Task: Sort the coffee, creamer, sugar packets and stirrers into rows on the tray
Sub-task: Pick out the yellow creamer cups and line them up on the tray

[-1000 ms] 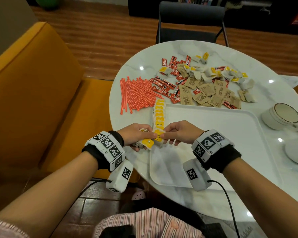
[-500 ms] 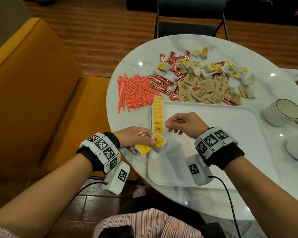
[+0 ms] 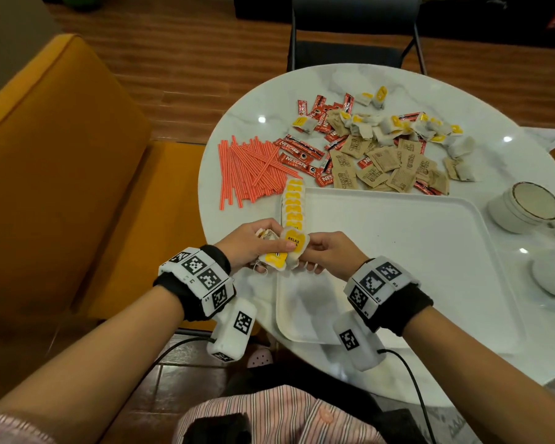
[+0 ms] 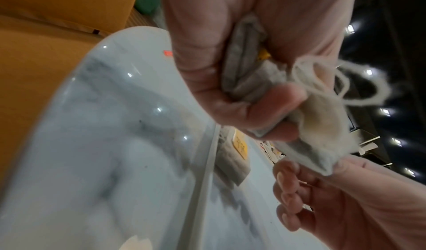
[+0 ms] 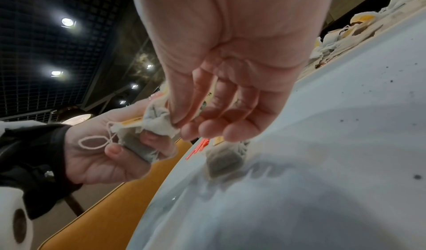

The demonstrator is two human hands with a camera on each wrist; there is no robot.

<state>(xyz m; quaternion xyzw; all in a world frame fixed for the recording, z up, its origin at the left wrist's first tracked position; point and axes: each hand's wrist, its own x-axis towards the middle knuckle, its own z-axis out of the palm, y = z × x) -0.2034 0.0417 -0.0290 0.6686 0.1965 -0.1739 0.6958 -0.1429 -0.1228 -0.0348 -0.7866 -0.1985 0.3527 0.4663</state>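
Bare floor of the white tray (image 3: 398, 251) is lying open across its middle and right, giving a hand room to pass. A row of yellow-tagged packets (image 3: 293, 206) is lining its left rim. Beyond the far rim, a heap of packets (image 3: 388, 155) and red stirrers (image 3: 250, 171) are crowding the table (image 3: 237, 123). White cups (image 3: 526, 209) are blocking the right side.

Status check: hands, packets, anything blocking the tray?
Left hand grips a bunch of tea bags. Right hand pinches the top tea bag, not yet laid. One row lines the tray left edge. Nothing blocking.
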